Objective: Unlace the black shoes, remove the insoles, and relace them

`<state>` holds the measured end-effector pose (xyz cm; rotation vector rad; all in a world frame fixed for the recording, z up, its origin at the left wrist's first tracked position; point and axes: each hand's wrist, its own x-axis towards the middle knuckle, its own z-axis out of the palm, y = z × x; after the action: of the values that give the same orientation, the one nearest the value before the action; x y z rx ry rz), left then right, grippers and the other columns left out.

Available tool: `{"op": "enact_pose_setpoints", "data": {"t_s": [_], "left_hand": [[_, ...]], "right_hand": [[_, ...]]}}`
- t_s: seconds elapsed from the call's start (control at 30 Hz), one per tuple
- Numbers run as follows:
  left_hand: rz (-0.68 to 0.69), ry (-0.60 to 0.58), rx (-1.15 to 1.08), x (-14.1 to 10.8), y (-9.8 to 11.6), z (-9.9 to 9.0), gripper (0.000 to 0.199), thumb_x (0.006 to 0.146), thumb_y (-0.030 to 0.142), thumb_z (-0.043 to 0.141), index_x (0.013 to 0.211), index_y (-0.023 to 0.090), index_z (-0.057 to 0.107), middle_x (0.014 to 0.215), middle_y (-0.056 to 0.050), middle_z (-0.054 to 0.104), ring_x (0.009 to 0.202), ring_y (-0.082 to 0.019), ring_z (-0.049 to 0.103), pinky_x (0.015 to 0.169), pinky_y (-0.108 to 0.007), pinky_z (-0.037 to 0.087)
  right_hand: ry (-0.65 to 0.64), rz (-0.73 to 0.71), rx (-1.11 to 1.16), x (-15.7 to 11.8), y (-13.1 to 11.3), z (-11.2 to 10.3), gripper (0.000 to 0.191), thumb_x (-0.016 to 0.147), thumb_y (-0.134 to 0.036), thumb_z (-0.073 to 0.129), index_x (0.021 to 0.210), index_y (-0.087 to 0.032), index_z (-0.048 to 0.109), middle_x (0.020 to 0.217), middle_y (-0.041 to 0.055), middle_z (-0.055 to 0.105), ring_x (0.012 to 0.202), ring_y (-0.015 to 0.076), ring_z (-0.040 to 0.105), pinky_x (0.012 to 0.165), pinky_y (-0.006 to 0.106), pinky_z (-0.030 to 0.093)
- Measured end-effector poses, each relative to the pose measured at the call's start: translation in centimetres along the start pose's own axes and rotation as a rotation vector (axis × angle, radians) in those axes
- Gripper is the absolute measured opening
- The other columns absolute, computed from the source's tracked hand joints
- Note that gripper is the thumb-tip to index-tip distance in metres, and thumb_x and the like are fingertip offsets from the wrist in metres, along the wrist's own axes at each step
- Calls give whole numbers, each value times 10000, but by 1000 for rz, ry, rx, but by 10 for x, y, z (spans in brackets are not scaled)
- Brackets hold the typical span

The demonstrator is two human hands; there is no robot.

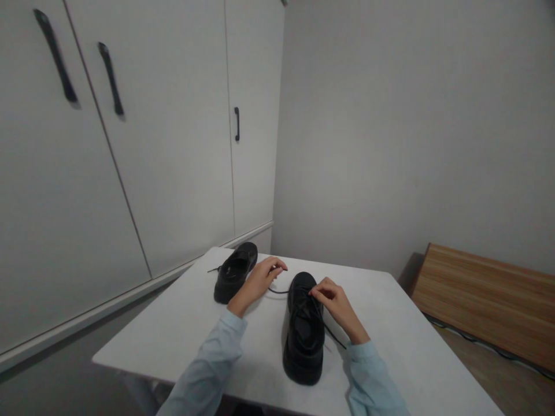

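Observation:
A black lace-up shoe [303, 346] rests on the white table, its toe pointing away from me. My right hand [332, 297] is at the right side of its lacing, thumb and fingers pinched together; what they hold is too small to make out. My left hand [263, 276] hovers between the two shoes, fingers bent and close together, near a black lace [278, 292] that runs left from the shoe. Another lace end [335, 336] trails to the right under my right wrist. The second black shoe [234, 276] stands at the back left, partly behind my left hand.
White cabinets [173, 144] with dark handles line the left side, and a grey wall [390, 133] rises behind the white table [165, 335]. A wooden panel [489, 294] and a cable lie beyond the table's right edge.

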<state>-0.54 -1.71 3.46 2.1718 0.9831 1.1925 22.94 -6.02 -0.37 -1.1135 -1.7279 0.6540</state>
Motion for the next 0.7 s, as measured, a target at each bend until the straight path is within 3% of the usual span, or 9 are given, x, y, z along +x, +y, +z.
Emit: {"op": "enact_pose_setpoints", "data": {"t_s": [0.1, 0.3, 0.7], "left_hand": [[32, -98, 34, -5, 2, 12, 158, 841, 230, 522, 870, 178, 668, 893, -50, 668, 850, -164, 590, 778, -256, 439], [23, -206, 88, -8, 3, 21, 121, 817, 222, 580, 854, 175, 685, 829, -32, 701, 766, -157, 617, 726, -238, 436], [67, -263, 148, -11, -8, 31, 93, 805, 184, 605, 853, 187, 684, 839, -23, 688, 764, -146, 606, 708, -223, 424]], "right_hand": [[11, -21, -49, -2, -5, 2, 202, 826, -326, 573, 743, -195, 703, 753, 20, 523, 711, 160, 510, 616, 271, 371], [19, -44, -123, -2, -13, 4, 177, 819, -296, 581, 730, -204, 703, 740, 17, 505, 704, 163, 491, 609, 277, 367], [-49, -14, -246, 0, 2, 15, 209, 840, -250, 531, 786, -211, 730, 775, 24, 488, 780, 174, 511, 708, 296, 391]]}}
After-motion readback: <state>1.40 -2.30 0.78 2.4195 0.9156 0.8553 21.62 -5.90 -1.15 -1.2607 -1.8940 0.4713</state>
